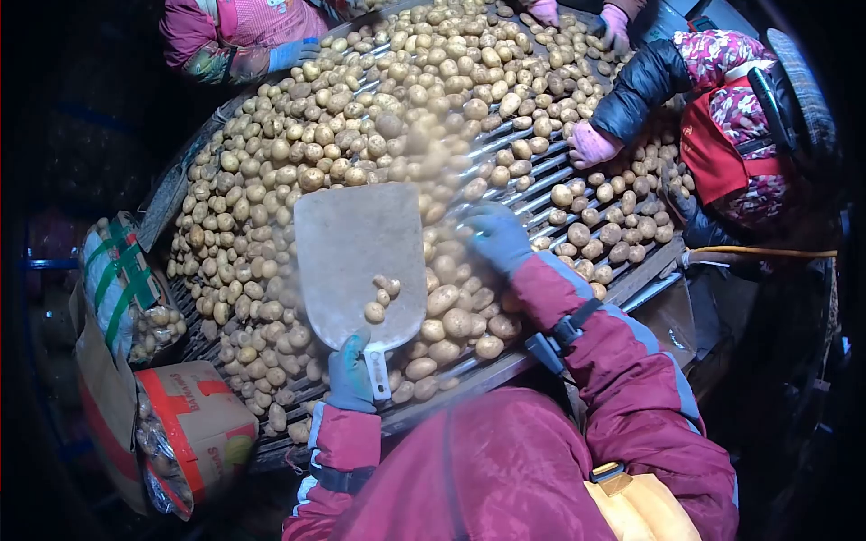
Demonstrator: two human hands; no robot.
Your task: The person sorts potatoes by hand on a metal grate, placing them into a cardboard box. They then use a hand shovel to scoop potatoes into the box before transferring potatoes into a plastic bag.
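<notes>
My left hand (352, 374), in a blue-grey glove, is closed round the short handle of a wide, flat grey scoop (361, 234). The blade lies over the heap of potatoes (280, 180), its broad end pointing away from me. A few small potatoes (374, 312) rest on the blade near the handle. Just right of the scoop, my gloved right hand (499, 236) reaches over the potatoes and the slatted bars, fingers stretched out to the left and somewhat blurred. No potato shows in its grasp. Smeared potatoes beyond the blade appear in motion.
Potatoes cover most of the slatted table (532, 194). Co-workers' gloved hands work at its far left (294, 54), far side (615, 27) and right (593, 146). A cardboard box (212, 419) and filled bags (122, 279) stand at left. A yellow cable (767, 252) runs at right.
</notes>
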